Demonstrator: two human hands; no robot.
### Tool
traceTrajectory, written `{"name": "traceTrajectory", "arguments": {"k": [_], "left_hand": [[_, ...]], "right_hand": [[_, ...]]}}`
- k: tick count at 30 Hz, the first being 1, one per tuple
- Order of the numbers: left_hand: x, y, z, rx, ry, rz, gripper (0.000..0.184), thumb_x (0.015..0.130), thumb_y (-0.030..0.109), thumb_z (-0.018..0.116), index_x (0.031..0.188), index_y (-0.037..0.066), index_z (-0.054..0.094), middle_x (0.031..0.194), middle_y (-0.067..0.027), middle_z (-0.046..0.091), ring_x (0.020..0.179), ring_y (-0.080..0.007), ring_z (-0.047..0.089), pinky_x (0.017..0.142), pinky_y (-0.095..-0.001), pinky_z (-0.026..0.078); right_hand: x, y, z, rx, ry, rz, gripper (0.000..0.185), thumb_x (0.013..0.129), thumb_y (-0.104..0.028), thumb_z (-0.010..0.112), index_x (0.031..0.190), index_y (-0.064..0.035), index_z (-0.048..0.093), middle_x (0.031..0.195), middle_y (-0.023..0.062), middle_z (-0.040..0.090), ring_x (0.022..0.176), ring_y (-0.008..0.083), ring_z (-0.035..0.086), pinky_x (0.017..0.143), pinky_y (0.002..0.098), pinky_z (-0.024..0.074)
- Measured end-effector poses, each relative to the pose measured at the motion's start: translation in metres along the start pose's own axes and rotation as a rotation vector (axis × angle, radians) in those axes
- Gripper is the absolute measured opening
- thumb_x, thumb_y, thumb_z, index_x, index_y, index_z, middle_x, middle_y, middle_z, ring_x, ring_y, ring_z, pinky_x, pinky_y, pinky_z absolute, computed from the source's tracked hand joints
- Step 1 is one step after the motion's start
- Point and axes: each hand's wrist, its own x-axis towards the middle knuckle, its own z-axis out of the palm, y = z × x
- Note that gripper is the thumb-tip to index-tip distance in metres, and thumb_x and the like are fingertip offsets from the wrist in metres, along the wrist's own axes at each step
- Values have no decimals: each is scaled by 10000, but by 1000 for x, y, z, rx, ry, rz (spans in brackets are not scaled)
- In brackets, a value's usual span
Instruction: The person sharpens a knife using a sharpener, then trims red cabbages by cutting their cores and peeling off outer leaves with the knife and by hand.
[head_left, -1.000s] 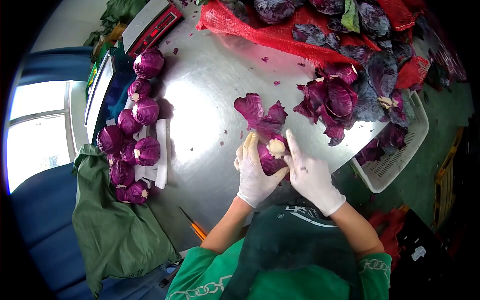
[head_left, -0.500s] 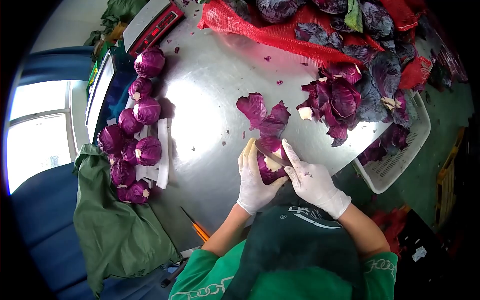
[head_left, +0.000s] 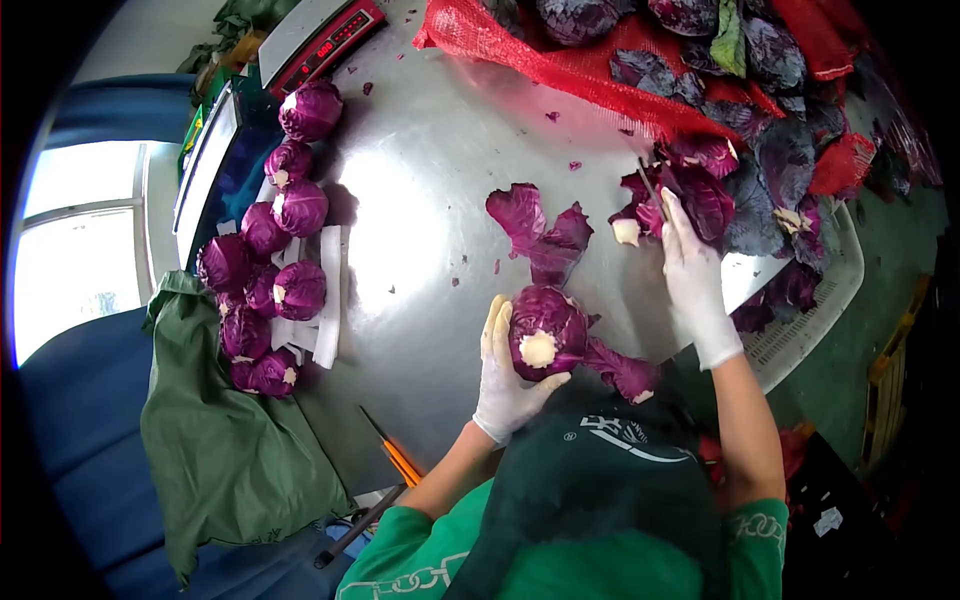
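Note:
My left hand (head_left: pixel 508 375), in a white glove, grips the left side of a red cabbage (head_left: pixel 547 333) whose pale cut stem faces up. My right hand (head_left: pixel 690 275), gloved too, is closed on a knife (head_left: pixel 651 188) beside a heap of purple leaves (head_left: pixel 697 203). A pale stem piece (head_left: pixel 626 232) lies at that heap's left edge. Loose leaves (head_left: pixel 540 232) rest on the metal table (head_left: pixel 430 290) above the cabbage, and another leaf (head_left: pixel 622 370) lies against its right side.
Several trimmed cabbages (head_left: pixel 301 208) line the left side, below a red scale (head_left: pixel 328 44). A red mesh sack (head_left: pixel 560 82) with darker cabbages fills the top right. A white crate (head_left: pixel 852 270) stands at the right. An orange-handled tool (head_left: pixel 400 463) lies near the front edge.
My right hand has moved up and right with the knife, away from the cabbage. The cabbage's stem now shows a flat pale cut. A leaf now shows at its lower right.

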Motion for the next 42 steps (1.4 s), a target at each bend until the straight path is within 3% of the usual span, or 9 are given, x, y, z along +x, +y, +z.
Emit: {"name": "traceTrajectory", "arguments": {"k": [5, 11, 17, 23, 29, 34, 35, 39, 42], "left_hand": [[-1, 4, 8, -46, 50, -28, 1095, 625, 169, 882, 1465, -15, 204, 1484, -273, 275, 1384, -434, 288, 1146, -468, 260], [2, 11, 10, -12, 71, -64, 1069, 626, 151, 875, 1452, -19, 218, 1470, -275, 280, 1382, -433, 273, 1140, -479, 259], [3, 10, 12, -18, 84, -65, 1088, 634, 177, 878, 1460, -24, 200, 1467, -281, 269, 1371, -439, 276, 1138, -478, 262], [0, 11, 13, -62, 105, -110, 1107, 650, 226, 882, 1470, -25, 182, 1475, -276, 252, 1375, -431, 269, 1140, -472, 262], [0, -1, 11, -172, 109, -118, 1114, 634, 196, 890, 1473, -14, 188, 1479, -268, 254, 1367, -430, 291, 1139, -467, 271], [6, -8, -2, -69, 3, 20, 1112, 628, 258, 902, 1474, 2, 228, 1478, -236, 263, 1372, -400, 296, 1141, -452, 276], [5, -8, -3, -16, -22, 40, 1119, 636, 305, 907, 1470, -5, 229, 1457, -228, 279, 1367, -377, 312, 1137, -438, 287], [19, -2, -19, -34, -199, 67, 1054, 623, 154, 854, 1489, 45, 263, 1447, -228, 260, 1363, -402, 258, 1147, -469, 247], [23, -14, -29, -86, -248, 168, 1088, 660, 209, 845, 1508, 7, 193, 1503, -242, 223, 1417, -433, 202, 1173, -479, 190]], "right_hand": [[-77, -48, 15, 126, -314, -28, 608, 995, -256, 495, 1508, -56, 238, 959, 234, 677, 738, 426, 661, 640, 462, 533], [-111, -63, 21, 21, -505, -83, 665, 978, -270, 515, 1527, -74, 194, 849, 218, 677, 647, 387, 659, 577, 479, 519], [-102, -56, 33, 69, -364, -231, 606, 977, -249, 527, 1502, -75, 280, 799, 202, 670, 631, 382, 652, 545, 469, 507], [-80, -32, 39, 228, -126, -132, 404, 976, -219, 567, 1356, -95, 507, 872, 195, 675, 752, 392, 659, 748, 413, 550], [-69, -24, 42, 27, -49, -209, 295, 903, -290, 665, 1077, -52, 643, 785, 197, 661, 677, 378, 649, 640, 422, 523], [-9, -20, 9, 244, -141, 302, 525, 884, -180, 686, 1376, -142, 509, 844, 83, 696, 656, 160, 651, 652, 327, 540], [-14, -31, 7, 247, -207, 92, 674, 849, -191, 720, 1456, -231, 430, 986, 87, 677, 781, 147, 664, 716, 308, 537], [-22, -68, 16, 188, -580, -407, 661, 770, -228, 792, 1376, -153, 538, 1147, 81, 591, 920, 204, 634, 809, 323, 511], [-12, -73, 18, 125, -637, -399, 494, 823, -385, 723, 1246, -145, 635, 1068, 73, 598, 934, 296, 639, 812, 358, 515]]}}
